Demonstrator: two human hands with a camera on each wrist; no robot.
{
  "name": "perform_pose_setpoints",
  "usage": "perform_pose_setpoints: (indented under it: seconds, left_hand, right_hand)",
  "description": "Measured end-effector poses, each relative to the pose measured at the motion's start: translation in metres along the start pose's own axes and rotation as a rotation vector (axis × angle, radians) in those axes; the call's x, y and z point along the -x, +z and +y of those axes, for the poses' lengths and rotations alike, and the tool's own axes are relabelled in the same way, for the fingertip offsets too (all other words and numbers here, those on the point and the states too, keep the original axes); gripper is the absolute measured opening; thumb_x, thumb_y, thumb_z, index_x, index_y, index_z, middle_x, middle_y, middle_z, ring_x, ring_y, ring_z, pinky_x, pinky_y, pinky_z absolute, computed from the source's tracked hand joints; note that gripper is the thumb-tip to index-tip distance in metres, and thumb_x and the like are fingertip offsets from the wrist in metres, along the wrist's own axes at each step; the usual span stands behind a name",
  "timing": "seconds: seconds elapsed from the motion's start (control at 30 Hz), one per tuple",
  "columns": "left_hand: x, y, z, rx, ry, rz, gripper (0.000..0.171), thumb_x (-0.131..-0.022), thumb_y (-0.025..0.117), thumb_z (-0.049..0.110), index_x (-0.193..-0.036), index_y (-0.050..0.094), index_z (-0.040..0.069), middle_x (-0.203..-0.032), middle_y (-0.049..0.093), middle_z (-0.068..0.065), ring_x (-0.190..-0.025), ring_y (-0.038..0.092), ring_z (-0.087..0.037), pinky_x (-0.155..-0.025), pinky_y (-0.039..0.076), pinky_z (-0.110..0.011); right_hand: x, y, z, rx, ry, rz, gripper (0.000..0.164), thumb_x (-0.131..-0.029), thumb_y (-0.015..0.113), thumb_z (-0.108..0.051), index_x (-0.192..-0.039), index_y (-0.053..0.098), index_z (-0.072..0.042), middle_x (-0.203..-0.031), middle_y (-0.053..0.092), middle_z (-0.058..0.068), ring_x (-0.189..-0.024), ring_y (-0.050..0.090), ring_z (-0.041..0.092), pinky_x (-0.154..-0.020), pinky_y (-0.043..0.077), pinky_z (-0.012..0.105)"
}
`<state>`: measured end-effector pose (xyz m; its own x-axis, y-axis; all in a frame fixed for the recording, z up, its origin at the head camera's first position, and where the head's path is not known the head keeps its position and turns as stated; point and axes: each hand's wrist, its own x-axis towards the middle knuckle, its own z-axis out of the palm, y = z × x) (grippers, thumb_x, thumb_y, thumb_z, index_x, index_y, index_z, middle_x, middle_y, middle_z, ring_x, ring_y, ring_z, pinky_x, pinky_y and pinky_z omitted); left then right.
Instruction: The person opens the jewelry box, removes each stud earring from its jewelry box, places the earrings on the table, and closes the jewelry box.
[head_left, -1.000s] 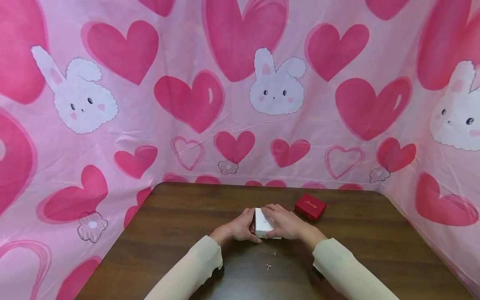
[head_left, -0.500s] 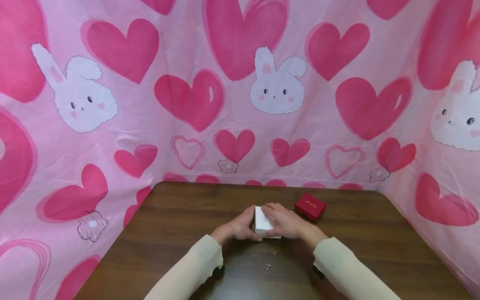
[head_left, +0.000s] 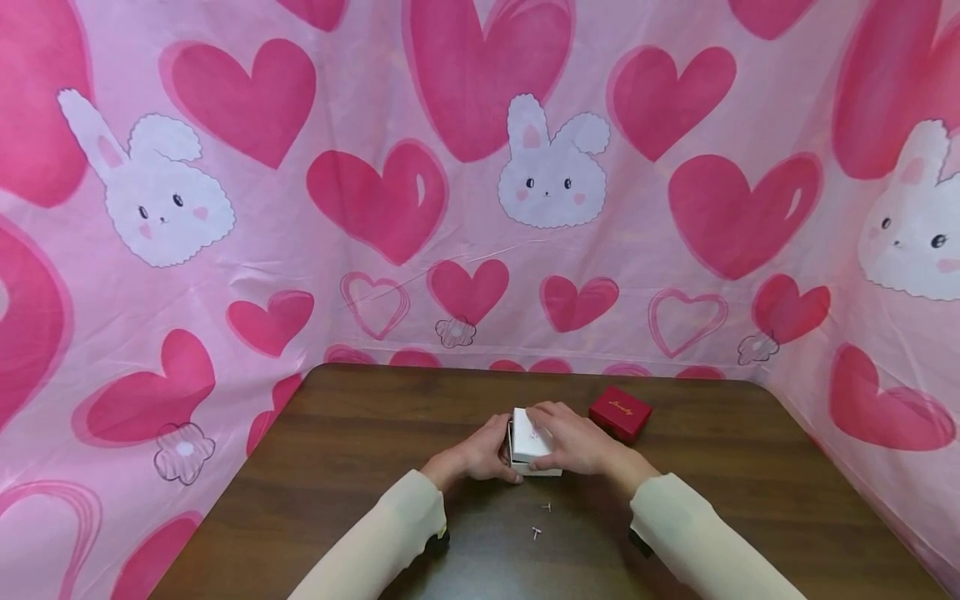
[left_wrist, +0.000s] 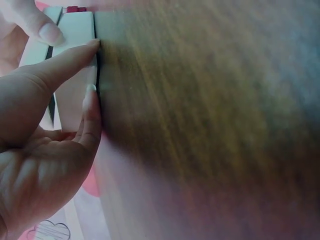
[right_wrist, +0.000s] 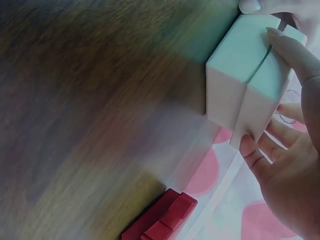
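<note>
A white box stands on the table in front of me, its lid [head_left: 531, 433] raised slightly off the base [head_left: 546, 472]. My left hand [head_left: 483, 450] grips the base from the left; in the left wrist view its thumb and fingers lie along the base's wall [left_wrist: 77, 82]. My right hand [head_left: 576, 442] holds the lid between thumb and fingers. A thin dark gap runs between lid [right_wrist: 270, 80] and base [right_wrist: 235, 60] in the right wrist view. What the box contains is hidden.
Two small silvery T-shaped pieces lie nearer me, one piece [head_left: 547, 507] slightly behind the other piece [head_left: 536, 532]. Behind my right hand sits a red box [head_left: 621, 412] with gold lettering. Pink heart-and-rabbit cloth [head_left: 465, 208] hangs around the wooden table [head_left: 375, 417].
The lid has come up and shifted a little right with my right hand, so the base's edge now shows at its left and front. My left hand has barely moved.
</note>
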<state>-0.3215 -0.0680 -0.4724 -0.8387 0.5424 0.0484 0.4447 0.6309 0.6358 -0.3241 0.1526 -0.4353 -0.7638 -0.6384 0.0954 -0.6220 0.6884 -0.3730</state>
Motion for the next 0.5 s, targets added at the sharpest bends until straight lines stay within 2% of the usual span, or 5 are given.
perform_pose_setpoints:
  seconds: [0.23,0.5]
  left_hand:
    - [0.0016,0.0011,-0.0002,-0.009,-0.021,-0.008,0.091,-0.073,0.094,0.023,-0.144,0.041,0.001,-0.127,0.047,-0.008,-0.111,0.047,-0.017,-0.101,0.043,-0.032]
    - [-0.0003,0.0010,-0.0007,-0.023,-0.023,-0.007,0.089,-0.078,0.090,0.030,-0.146,0.040,0.003,-0.128,0.046,-0.007,-0.109,0.048,-0.016,-0.098,0.043,-0.031]
  right_hand:
    - [0.0033,0.0034,0.0037,0.012,0.027,-0.001,0.084,-0.077,0.086,-0.046,-0.150,0.052,-0.020,-0.140,0.053,0.007,-0.122,0.047,0.024,-0.093,0.051,0.046]
    - [0.0044,0.0032,0.0043,0.034,-0.009,0.011,0.081,-0.080,0.084,-0.048,-0.149,0.054,-0.018,-0.138,0.053,0.009,-0.120,0.048,0.025,-0.089,0.052,0.046]
